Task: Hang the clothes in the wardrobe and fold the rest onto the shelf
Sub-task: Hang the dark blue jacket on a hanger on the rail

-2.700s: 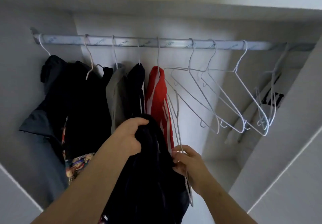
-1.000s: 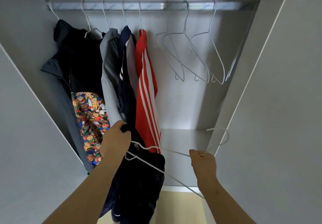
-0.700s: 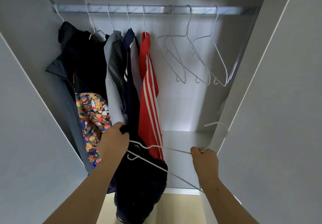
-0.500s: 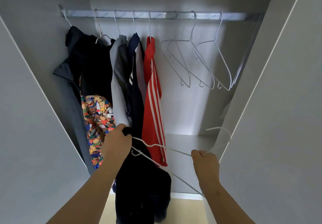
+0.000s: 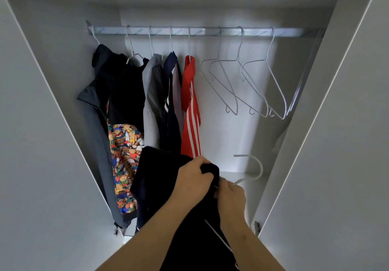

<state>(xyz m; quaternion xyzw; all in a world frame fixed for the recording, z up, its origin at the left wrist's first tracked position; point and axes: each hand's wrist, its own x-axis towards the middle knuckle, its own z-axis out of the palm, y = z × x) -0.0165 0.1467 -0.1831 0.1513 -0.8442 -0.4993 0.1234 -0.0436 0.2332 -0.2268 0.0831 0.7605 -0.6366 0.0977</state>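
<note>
Hanger-threading step: left hand (image 5: 194, 179) clenches the dark garment (image 5: 155, 178) near and low before the wardrobe, right hand (image 5: 231, 200) grips the white wire hanger (image 5: 261, 167) at its neck; next, probably, seating the shoulders and hooking onto the rail (image 5: 206, 32).

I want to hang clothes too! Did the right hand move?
Yes. The right hand, gripping the hanger, went left, away from the wardrobe door, and now meets the left hand at the dark garment.

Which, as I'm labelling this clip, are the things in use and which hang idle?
In use: left hand, right hand, dark navy garment, held white wire hanger, metal rail.
Idle: red white-striped jacket, bear-print garment, three empty white wire hangers.
</note>
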